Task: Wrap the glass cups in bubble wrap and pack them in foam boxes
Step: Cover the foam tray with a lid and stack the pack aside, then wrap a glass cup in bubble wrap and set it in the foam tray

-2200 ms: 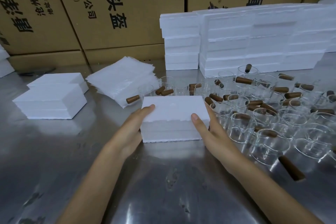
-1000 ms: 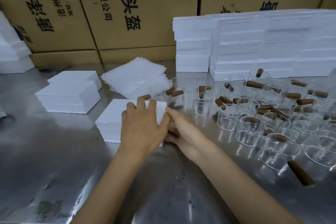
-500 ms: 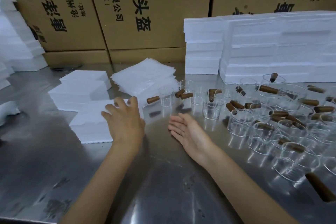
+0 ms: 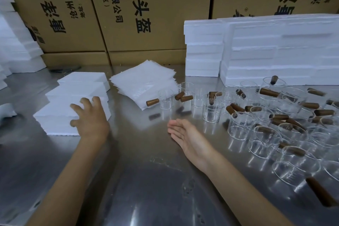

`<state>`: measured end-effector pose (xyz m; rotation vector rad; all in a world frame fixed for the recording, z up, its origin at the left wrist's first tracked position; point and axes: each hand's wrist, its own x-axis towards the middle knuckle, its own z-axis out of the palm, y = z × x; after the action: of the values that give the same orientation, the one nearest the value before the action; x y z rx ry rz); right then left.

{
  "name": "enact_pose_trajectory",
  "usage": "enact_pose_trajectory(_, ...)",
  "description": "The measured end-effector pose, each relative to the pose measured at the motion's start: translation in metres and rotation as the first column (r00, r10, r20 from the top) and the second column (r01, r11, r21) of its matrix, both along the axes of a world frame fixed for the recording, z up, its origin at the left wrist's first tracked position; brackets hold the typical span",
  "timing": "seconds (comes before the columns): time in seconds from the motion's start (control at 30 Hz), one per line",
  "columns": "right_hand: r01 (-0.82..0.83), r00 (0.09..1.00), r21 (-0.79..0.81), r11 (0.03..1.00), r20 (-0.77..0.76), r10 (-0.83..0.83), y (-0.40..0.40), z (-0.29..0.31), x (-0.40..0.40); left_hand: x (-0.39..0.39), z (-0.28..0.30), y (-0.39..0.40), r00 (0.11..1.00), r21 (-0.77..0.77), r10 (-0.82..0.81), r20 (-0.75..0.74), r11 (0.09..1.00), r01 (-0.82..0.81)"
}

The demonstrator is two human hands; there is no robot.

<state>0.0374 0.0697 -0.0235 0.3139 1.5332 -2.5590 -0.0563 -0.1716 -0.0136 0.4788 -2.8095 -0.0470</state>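
Foam box (image 4: 60, 113) sits under the left hand (image 4: 89, 119), whose spread grip presses it, while the empty, slack right hand (image 4: 185, 134) lies nearer the glass cups (image 4: 275, 126) to its right.

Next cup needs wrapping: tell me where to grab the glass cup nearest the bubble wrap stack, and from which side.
Take that glass cup by its brown handle, coming from the left, probably best with the right hand. The handle sticks out sideways toward the bubble wrap stack, free of the other cups, and the cup stands upright.
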Motion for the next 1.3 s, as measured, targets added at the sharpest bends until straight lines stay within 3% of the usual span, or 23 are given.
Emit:
enact_pose_trajectory(0.4,0.016,1.000,0.014,1.000,-0.010,-0.016,-0.001,0.003,0.006,-0.055,0.008,-0.008,0.992,0.060,-0.120,-0.029,0.991,0.121)
enact_pose_trajectory(0.53,0.010,1.000,0.004,1.000,-0.005,-0.010,0.001,0.002,0.006,-0.052,0.014,-0.005,0.993,0.148,-0.120,-0.021,0.981,0.122)
enact_pose_trajectory(0.63,-0.010,1.000,-0.007,1.000,0.003,0.010,0.004,0.000,0.004,-0.037,0.018,0.010,0.994,0.060,-0.097,-0.045,0.993,0.100)
enact_pose_trajectory(0.7,-0.026,1.000,0.001,1.000,0.013,0.026,0.009,0.000,0.003,-0.026,0.021,0.031,0.967,0.025,-0.199,-0.159,0.978,0.205)
enact_pose_trajectory(0.87,0.051,0.998,0.212,0.976,0.037,-0.060,0.032,0.008,-0.005,0.000,0.019,0.109,0.724,0.014,-0.581,-0.371,0.776,0.630)
enact_pose_trajectory(1.0,0.112,0.993,0.366,0.924,-0.015,-0.114,0.062,0.035,-0.014,0.008,0.012,0.171,0.613,0.205,-0.678,-0.406,0.586,0.784)
enact_pose_trajectory(1.07,0.158,0.987,0.416,0.896,-0.095,-0.130,0.082,0.058,-0.022,0.002,0.017,0.192,0.611,0.365,-0.640,-0.466,0.490,0.792)
enact_pose_trajectory(1.2,0.294,0.952,0.567,0.769,-0.247,-0.181,0.130,0.100,-0.053,-0.032,0.043,0.222,0.721,0.729,-0.532,-0.444,0.252,0.636)
enact_pose_trajectory(1.3,0.277,0.958,0.633,0.722,-0.235,-0.162,0.153,0.117,-0.094,-0.073,0.064,0.240,0.769,0.808,-0.514,-0.380,0.221,0.546)
